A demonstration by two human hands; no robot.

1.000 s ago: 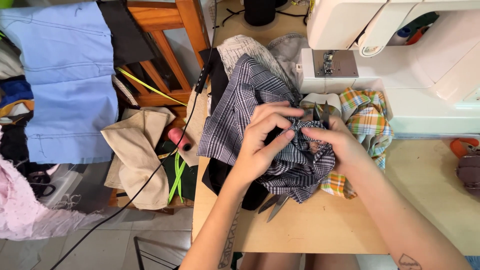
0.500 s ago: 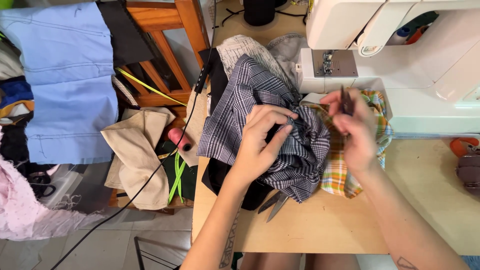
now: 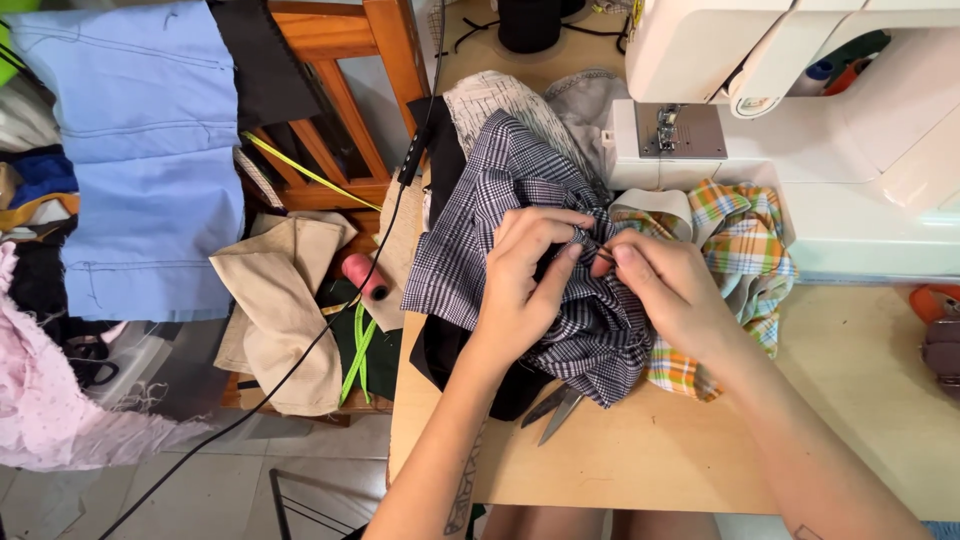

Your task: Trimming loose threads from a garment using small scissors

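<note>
Both hands pinch the bunched grey checked cloth [image 3: 520,200] on the wooden table [image 3: 640,470], left hand [image 3: 525,275] and right hand [image 3: 665,285] fingertips clamped together on it, before a white sewing machine [image 3: 850,130], beside a fabric-heaped wooden chair [image 3: 340,60].

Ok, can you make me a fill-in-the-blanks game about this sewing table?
1. Both hands pinch the dark checked ____.
2. The white machine behind the left hand and right hand is for ____.
3. The spool of thread on the beige cloth is ____.
4. Peeking from under the checked cloth lie metal ____.

Missing words: cloth; sewing; pink; scissors
</note>
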